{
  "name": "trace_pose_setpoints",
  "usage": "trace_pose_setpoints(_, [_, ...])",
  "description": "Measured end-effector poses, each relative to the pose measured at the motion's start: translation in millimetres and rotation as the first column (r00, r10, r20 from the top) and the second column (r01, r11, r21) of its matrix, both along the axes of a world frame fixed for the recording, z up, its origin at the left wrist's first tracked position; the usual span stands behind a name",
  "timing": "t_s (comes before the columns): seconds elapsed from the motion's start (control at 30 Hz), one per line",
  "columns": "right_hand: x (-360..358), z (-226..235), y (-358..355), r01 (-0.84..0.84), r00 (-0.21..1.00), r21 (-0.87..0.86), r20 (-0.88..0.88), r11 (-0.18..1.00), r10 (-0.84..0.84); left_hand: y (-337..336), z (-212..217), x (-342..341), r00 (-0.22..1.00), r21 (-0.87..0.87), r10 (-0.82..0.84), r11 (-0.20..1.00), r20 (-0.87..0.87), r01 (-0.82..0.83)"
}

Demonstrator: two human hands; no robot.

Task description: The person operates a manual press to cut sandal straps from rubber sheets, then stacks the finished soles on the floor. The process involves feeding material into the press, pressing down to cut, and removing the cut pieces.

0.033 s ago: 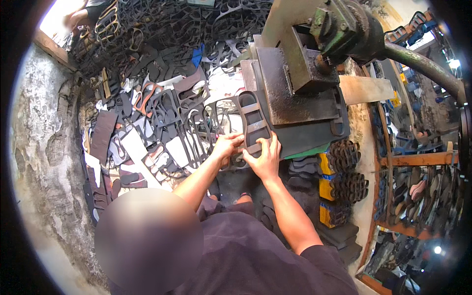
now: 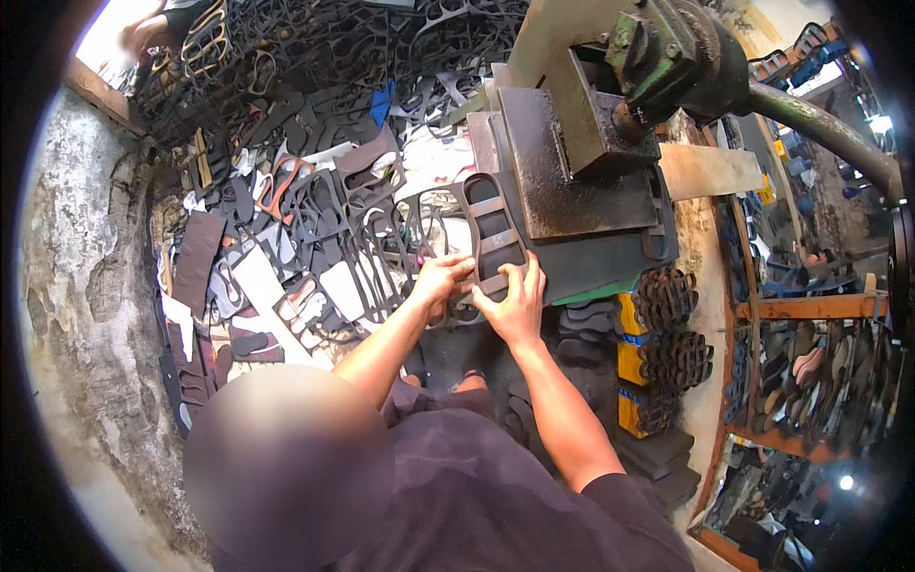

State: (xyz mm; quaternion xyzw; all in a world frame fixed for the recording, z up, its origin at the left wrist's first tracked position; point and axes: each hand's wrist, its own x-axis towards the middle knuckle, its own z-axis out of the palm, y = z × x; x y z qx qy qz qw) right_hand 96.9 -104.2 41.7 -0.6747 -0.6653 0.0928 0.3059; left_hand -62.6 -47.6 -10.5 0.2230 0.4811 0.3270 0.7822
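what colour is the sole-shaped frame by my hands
Dark grey frame, with browner crossbars; best in the head view.

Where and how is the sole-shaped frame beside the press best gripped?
Probably by the rim at the near end of the sole-shaped frame, from the person's side: its open outline offers an edge to pinch, while the metal block crowds its right.

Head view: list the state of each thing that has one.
Left hand, fingers bent at the frame's left edge
Right hand, gripping the frame's near end
Sole-shaped frame, held
Dark sheet, flat, partly covered
Press plate, over the sheet, contact unclear
Lower-right light, lit
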Motion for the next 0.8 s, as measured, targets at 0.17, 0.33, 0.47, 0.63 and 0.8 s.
trace_pose_setpoints(0.17, [-7, -1, 1, 0.016, 0.999, -0.016, 0.034, 1.0, -0.016, 3, -16, -6, 0.997, 0.004, -0.017, 1.0, 0.074, 0.017])
trace_pose_setpoints(0.33, [-1, -5, 10, 0.038, 0.992, -0.05, 0.123, 0.998, -0.032, 22, -1, -8, 0.991, -0.027, -0.06, 0.998, 0.116, 0.063])
trace_pose_setpoints(0.47, [17, 6, 0, 0.07, 0.996, -0.121, -0.04, 0.99, -0.076, 27, 15, 11, 0.999, 0.015, -0.031, 0.999, 0.015, 0.031])
trace_pose_setpoints(0.63, [69, -9, -24, 0.125, 0.99, -0.136, 0.081, 0.983, -0.115, 56, 28, 48, 0.986, 0.133, -0.112, 0.983, -0.12, 0.128])
trace_pose_setpoints(0.8, [76, -20, -23, 0.086, 0.991, -0.07, 0.107, 0.994, -0.079, 185, 24, 26, 0.775, 0.713, 0.203, 0.577, -0.599, 0.399])
